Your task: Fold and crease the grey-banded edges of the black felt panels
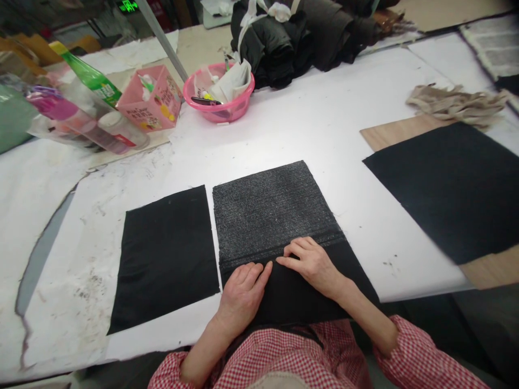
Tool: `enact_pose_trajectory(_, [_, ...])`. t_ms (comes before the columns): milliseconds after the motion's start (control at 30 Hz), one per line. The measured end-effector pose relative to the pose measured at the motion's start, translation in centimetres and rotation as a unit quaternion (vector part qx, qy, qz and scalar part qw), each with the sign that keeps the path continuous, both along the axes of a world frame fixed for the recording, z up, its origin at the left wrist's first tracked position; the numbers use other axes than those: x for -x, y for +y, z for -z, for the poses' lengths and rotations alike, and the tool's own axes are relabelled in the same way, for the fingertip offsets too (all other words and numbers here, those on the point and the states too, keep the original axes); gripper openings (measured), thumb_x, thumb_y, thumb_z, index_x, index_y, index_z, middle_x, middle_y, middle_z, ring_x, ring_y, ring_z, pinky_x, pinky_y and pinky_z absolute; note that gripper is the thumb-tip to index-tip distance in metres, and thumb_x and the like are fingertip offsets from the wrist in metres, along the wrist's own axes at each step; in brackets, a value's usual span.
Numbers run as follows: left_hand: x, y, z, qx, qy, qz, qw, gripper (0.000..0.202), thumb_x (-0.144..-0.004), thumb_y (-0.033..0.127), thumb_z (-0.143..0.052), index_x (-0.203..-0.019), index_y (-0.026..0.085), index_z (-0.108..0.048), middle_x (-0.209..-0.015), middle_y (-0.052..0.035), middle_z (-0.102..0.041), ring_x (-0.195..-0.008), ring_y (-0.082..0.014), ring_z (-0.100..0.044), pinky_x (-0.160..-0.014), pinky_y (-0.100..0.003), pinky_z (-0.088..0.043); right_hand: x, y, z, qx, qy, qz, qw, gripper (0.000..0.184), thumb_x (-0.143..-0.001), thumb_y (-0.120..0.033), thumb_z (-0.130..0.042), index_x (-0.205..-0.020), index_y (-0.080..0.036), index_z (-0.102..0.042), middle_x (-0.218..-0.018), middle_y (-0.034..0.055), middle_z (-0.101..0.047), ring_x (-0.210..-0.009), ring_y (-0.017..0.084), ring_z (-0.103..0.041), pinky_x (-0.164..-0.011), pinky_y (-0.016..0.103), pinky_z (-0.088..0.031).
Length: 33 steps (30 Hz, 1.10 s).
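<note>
- Black fabric panel (279, 221): lower centre of frame; its crosswise ridge (243, 257) runs left-to-right at my fingertips.
- My left hand (243, 294) and right hand (314, 267): equally near, fingertips on cloth; I cannot tell whether they pinch.

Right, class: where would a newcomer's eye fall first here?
Probably on the left hand and right hand, resting on part-speckled black cloth at the front of the white table. Next might come the pink basin farther back, between a pink box on its left and tied dark rolls on its right.
</note>
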State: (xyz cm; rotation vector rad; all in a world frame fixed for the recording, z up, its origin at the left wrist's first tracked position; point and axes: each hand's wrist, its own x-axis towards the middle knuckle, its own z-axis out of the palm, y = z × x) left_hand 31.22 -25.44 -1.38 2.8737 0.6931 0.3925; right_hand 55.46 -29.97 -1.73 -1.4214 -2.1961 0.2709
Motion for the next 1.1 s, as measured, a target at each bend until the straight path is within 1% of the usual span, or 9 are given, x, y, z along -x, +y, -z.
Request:
enact_pose_trajectory(267, [0.2, 0.6, 0.2, -0.015, 0.045, 0.038, 0.998, 0.043, -0.095, 0.008, -0.043, -0.138, 0.008, -0.048, -0.119, -0.0124, -0.061, -0.111, -0.0248, -0.054, -0.095, -0.041, -0.046, -0.1, 0.0, -0.3, -0.003, -0.010, -0.001, 1.000, 0.019, -0.100, -0.021, -0.051, -0.112, -0.024, -0.065, -0.097, 0.0039, -0.062, -0.095, 0.019, -0.053, -0.083, 0.036, -0.040])
enact_pose_trajectory(500, [-0.1, 1.0, -0.3, -0.006, 0.082, 0.058, 0.995, 0.046, -0.096, 0.009, -0.041, -0.142, 0.009, -0.043, -0.119, -0.0122, -0.060, -0.109, -0.0237, -0.054, -0.094, -0.040, -0.045, -0.8, -0.2, -0.2, 0.005, -0.019, -0.002, 1.000, 0.018, -0.099, -0.022, -0.053, -0.112, -0.024, -0.065, -0.095, 0.0028, -0.060, -0.095, 0.018, -0.052, -0.083, 0.035, -0.039])
enact_pose_trajectory(667, [-0.3, 1.2, -0.3, -0.005, 0.101, 0.070, 0.992, 0.046, -0.098, 0.011, -0.041, -0.144, 0.010, -0.040, -0.118, -0.0125, -0.060, -0.108, -0.0242, -0.054, -0.093, -0.040, -0.044, -1.5, -0.4, -0.3, 0.004, -0.026, 0.002, 1.000, 0.017, -0.098, -0.021, -0.054, -0.111, -0.024, -0.065, -0.095, 0.0027, -0.060, -0.094, 0.018, -0.052, -0.082, 0.034, -0.039])
enact_pose_trajectory(867, [-0.5, 1.5, -0.2, -0.008, 0.116, 0.081, 0.990, 0.045, -0.100, 0.010, -0.032, -0.144, 0.009, -0.038, -0.123, -0.0128, -0.057, -0.115, -0.0251, -0.050, -0.096, -0.040, -0.041, -1.8, -0.5, -0.5, 0.000, -0.027, 0.007, 1.000, 0.017, -0.099, -0.021, -0.053, -0.110, -0.024, -0.066, -0.095, 0.0027, -0.061, -0.094, 0.018, -0.052, -0.083, 0.034, -0.039])
enact_pose_trajectory(1100, [-1.1, 1.7, -0.7, -0.018, 0.132, 0.099, 0.986, 0.046, -0.100, 0.010, -0.030, -0.146, 0.009, -0.036, -0.121, -0.0132, -0.058, -0.109, -0.0252, -0.053, -0.091, -0.040, -0.042, -2.3, -0.9, -0.6, -0.003, -0.027, 0.017, 1.000, 0.017, -0.099, -0.021, -0.053, -0.110, -0.024, -0.066, -0.094, 0.0027, -0.061, -0.095, 0.018, -0.052, -0.084, 0.034, -0.039])
